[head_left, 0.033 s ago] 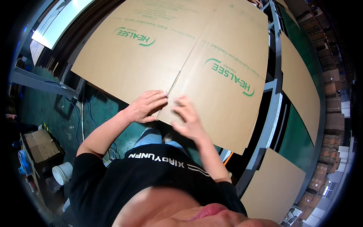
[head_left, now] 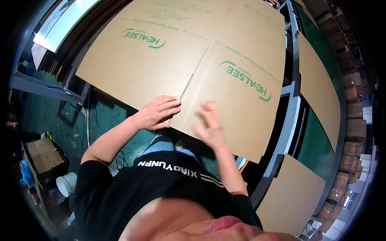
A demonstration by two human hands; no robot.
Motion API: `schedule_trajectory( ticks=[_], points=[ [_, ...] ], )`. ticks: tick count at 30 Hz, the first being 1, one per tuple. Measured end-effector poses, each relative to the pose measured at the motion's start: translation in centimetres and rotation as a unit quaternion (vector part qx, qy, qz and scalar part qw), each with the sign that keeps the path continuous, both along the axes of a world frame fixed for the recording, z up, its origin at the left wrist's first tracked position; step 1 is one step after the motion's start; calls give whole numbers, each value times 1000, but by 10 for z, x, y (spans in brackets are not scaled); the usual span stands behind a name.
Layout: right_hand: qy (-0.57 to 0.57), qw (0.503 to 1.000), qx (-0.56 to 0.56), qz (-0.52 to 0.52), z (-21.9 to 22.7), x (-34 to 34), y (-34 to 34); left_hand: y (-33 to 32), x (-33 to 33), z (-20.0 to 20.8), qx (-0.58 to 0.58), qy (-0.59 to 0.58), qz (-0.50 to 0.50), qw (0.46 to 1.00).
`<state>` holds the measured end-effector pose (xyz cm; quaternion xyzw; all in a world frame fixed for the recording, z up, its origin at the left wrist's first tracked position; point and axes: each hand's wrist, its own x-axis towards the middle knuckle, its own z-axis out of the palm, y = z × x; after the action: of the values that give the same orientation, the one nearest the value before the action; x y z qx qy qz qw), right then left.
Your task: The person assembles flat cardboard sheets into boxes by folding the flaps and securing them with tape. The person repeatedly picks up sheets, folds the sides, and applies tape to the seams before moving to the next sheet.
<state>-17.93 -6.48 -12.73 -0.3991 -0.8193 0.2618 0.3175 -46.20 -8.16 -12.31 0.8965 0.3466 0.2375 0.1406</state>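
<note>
A large brown cardboard sheet [head_left: 138, 66] with green printing lies flat in front of me. A line runs across it from near to far, and its near part is a dark slit [head_left: 186, 86]. My left hand [head_left: 160, 112] rests on the near edge just left of this slit, its fingers stretched out side by side over the board. To the right of the slit is my right hand [head_left: 210, 123], smeared by motion, with fingers apart and slightly bent. Nothing shows in it. Whether it touches the board or hovers just above, I cannot tell.
A grey metal frame [head_left: 287, 130] runs along the right side. Beyond it, more cardboard sheets [head_left: 317, 92] lie on a green surface. At lower left are a white bucket [head_left: 66, 183] and an open carton [head_left: 44, 154]. Cables [head_left: 85, 124] trail over the green floor.
My right hand has shifted a little to the right, farther from the slit. My left hand and the cardboard sheet look almost unmoved.
</note>
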Motion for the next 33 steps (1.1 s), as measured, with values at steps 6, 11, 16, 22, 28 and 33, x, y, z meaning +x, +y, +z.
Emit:
schedule_trajectory(
  ticks=[6,11,16,22,28,33],
  points=[
    [-149,851,-47,-502,22,166,-7,-2,-3,-6,-17,29,-28,999],
    [-109,863,-74,-488,2,200,-22,2,-3,0,-25,19,-45,998],
    [-204,783,-101,-579,16,151,-12,2,-6,-1,-36,-18,-34,999],
    [-193,939,66,-276,31,20,-21,-3,-8,-14,-91,-154,16,984],
    [-200,973,114,0,83,-74,-33,-1,-8,-4,5,2,-85,996],
    [-99,966,237,-25,100,-73,-40,2,-10,-7,-21,-85,-116,989]
  ],
)
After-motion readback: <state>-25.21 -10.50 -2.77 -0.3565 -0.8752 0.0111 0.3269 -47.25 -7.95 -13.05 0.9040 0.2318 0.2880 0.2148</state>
